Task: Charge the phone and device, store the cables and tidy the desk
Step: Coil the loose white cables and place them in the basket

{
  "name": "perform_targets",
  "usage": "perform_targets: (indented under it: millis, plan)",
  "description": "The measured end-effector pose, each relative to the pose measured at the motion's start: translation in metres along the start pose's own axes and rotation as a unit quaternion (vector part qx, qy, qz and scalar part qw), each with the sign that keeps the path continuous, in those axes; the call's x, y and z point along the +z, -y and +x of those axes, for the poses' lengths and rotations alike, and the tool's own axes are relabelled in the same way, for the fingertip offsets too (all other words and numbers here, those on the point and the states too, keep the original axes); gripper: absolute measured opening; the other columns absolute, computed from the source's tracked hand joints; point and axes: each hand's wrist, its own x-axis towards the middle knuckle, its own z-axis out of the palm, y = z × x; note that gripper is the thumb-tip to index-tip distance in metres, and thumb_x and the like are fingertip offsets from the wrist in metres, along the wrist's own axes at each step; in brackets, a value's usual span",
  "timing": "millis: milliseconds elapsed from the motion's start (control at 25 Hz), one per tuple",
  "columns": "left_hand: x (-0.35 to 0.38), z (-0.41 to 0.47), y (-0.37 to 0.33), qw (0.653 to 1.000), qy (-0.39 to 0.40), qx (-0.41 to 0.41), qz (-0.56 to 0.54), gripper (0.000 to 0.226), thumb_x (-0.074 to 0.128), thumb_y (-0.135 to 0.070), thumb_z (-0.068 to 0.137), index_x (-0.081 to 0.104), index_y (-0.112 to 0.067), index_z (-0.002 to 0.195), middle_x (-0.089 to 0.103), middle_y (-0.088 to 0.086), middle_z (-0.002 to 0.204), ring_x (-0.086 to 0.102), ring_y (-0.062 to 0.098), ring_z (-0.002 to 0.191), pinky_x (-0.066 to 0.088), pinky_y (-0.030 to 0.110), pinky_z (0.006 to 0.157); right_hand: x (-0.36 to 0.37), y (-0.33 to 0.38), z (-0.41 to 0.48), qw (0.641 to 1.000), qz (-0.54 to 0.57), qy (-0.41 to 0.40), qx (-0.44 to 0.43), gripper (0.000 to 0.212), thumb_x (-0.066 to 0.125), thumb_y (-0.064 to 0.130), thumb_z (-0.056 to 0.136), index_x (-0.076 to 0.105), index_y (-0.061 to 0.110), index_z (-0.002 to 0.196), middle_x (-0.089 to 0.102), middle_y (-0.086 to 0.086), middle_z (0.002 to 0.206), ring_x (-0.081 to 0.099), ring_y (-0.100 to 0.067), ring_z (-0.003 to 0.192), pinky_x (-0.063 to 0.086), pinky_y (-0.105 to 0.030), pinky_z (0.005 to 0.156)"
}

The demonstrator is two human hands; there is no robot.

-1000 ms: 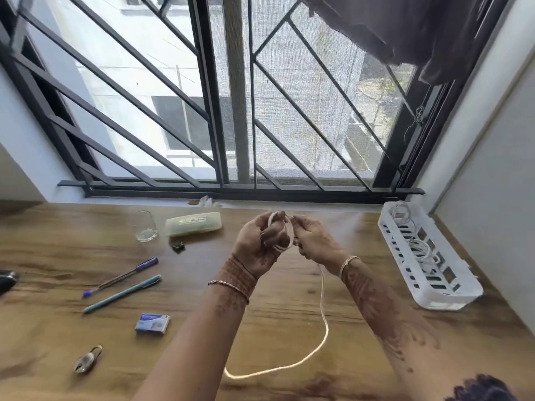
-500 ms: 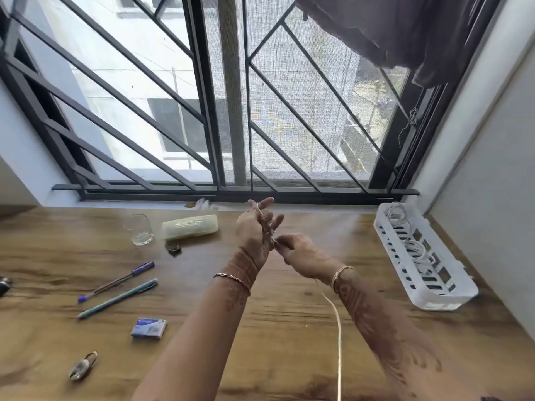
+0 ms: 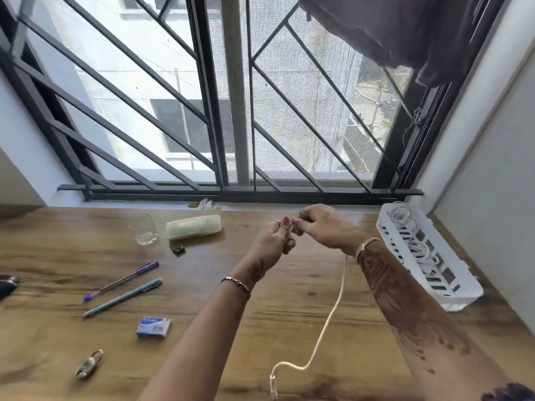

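Both my hands are raised over the middle of the wooden desk (image 3: pixel 289 302), fingertips meeting. My left hand (image 3: pixel 273 241) grips the coiled part of a white cable (image 3: pixel 335 305). My right hand (image 3: pixel 324 227) pinches the same cable close to the left fingers. The free length hangs from under my right wrist, runs down across the desk and ends in a plug near the front edge. A white slotted basket (image 3: pixel 460 296) stands at the right by the wall, with coiled white cables (image 3: pixel 417 250) inside it.
On the left of the desk lie two pens (image 3: pixel 124 287), a small blue box (image 3: pixel 153 327), a padlock (image 3: pixel 88 364), a glass (image 3: pixel 142 229), a pale case (image 3: pixel 193 227) and a small dark clip (image 3: pixel 177 249). A dark object (image 3: pixel 7 285) shows at the left edge. A barred window runs behind.
The cable's tail has been drawn in, so its plug end now shows near the front edge. My right hand has risen back level with my left hand, fingertips together.
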Motion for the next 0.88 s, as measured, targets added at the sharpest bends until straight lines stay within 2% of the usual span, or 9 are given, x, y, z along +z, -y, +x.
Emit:
perform_targets:
  millis: [80, 120, 240, 360, 480, 560, 640, 760, 880]
  plan:
    - [0.003, -0.008, -0.010, 0.998, 0.020, -0.027, -0.052, 0.059, 0.026, -0.034, 0.104, 0.059, -0.015, 0.059, 0.052, 0.008, 0.057, 0.040, 0.005, 0.039, 0.050, 0.033, 0.065, -0.001, -0.006, 0.005, 0.998, 0.048, -0.004, -0.027, 0.031, 0.060, 0.025, 0.092, 0.059, 0.010, 0.066, 0.047, 0.000, 0.057, 0.038, -0.011, 0.052, 0.032, -0.020, 0.048]
    - [0.003, -0.012, -0.014, 0.996, 0.036, -0.044, -0.067, 0.062, 0.023, -0.039, 0.103, 0.061, -0.011, 0.062, 0.053, 0.005, 0.055, 0.039, 0.004, 0.037, 0.052, 0.030, 0.063, 0.000, -0.010, 0.007, 0.997, 0.065, -0.007, -0.041, 0.030, 0.062, 0.026, 0.091, 0.060, 0.008, 0.066, 0.049, -0.003, 0.059, 0.040, -0.011, 0.056, 0.034, -0.024, 0.052]
    - [0.002, -0.019, -0.015, 0.988, 0.061, -0.074, -0.118, 0.064, 0.020, -0.049, 0.100, 0.060, -0.006, 0.074, 0.034, -0.008, 0.039, 0.028, 0.005, 0.035, 0.049, 0.023, 0.050, 0.011, -0.022, 0.010, 0.985, 0.155, -0.038, -0.061, 0.029, 0.068, 0.027, 0.086, 0.064, 0.002, 0.072, 0.053, -0.008, 0.063, 0.042, -0.013, 0.060, 0.034, -0.027, 0.056]
    - [0.003, -0.017, -0.010, 0.970, 0.045, -0.099, -0.220, 0.059, 0.023, -0.049, 0.100, 0.055, -0.008, 0.073, 0.026, -0.009, 0.040, 0.024, 0.007, 0.035, 0.045, 0.021, 0.048, 0.027, -0.030, 0.008, 0.962, 0.263, -0.067, -0.024, 0.025, 0.065, 0.027, 0.089, 0.062, 0.007, 0.075, 0.050, -0.005, 0.062, 0.037, -0.010, 0.053, 0.030, -0.021, 0.049]
    - [0.005, -0.017, -0.010, 0.942, 0.038, -0.125, -0.308, 0.052, 0.024, -0.043, 0.102, 0.050, -0.009, 0.072, 0.026, -0.009, 0.038, 0.027, 0.008, 0.033, 0.039, 0.019, 0.043, 0.037, -0.035, 0.008, 0.939, 0.337, -0.061, 0.030, 0.020, 0.061, 0.026, 0.092, 0.061, 0.011, 0.078, 0.047, 0.002, 0.060, 0.033, -0.005, 0.046, 0.028, -0.017, 0.040]
    - [0.002, -0.017, -0.014, 0.922, 0.028, -0.140, -0.361, 0.052, 0.024, -0.041, 0.102, 0.050, -0.010, 0.070, 0.029, -0.008, 0.037, 0.033, 0.008, 0.034, 0.039, 0.018, 0.041, 0.041, -0.040, 0.007, 0.924, 0.371, -0.058, 0.069, 0.022, 0.059, 0.025, 0.093, 0.060, 0.015, 0.073, 0.048, 0.003, 0.061, 0.033, -0.005, 0.045, 0.027, -0.017, 0.038]
    - [-0.005, -0.013, -0.018, 0.901, 0.011, -0.126, -0.416, 0.050, 0.025, -0.041, 0.102, 0.049, -0.011, 0.071, 0.031, -0.007, 0.039, 0.038, 0.008, 0.036, 0.044, 0.017, 0.043, 0.047, -0.045, 0.002, 0.937, 0.333, -0.055, 0.094, 0.027, 0.056, 0.023, 0.095, 0.062, 0.017, 0.070, 0.049, 0.002, 0.063, 0.032, -0.006, 0.046, 0.026, -0.018, 0.038]
    - [-0.013, -0.002, -0.020, 0.881, -0.017, -0.079, -0.467, 0.040, 0.029, -0.036, 0.103, 0.050, -0.009, 0.083, 0.039, -0.005, 0.048, 0.044, 0.009, 0.042, 0.055, 0.024, 0.067, 0.060, -0.040, -0.015, 0.966, 0.243, 0.005, 0.084, 0.024, 0.051, 0.019, 0.098, 0.070, 0.017, 0.083, 0.052, 0.004, 0.066, 0.036, -0.004, 0.047, 0.029, -0.016, 0.040]
    - [-0.007, 0.005, -0.009, 0.919, -0.078, -0.072, -0.380, 0.032, 0.031, -0.029, 0.104, 0.050, -0.006, 0.093, 0.042, -0.002, 0.057, 0.047, 0.009, 0.051, 0.051, 0.029, 0.077, 0.062, -0.021, -0.021, 0.987, 0.140, 0.062, 0.048, 0.024, 0.048, 0.017, 0.098, 0.069, 0.018, 0.085, 0.054, 0.003, 0.067, 0.045, 0.003, 0.050, 0.035, -0.008, 0.048]
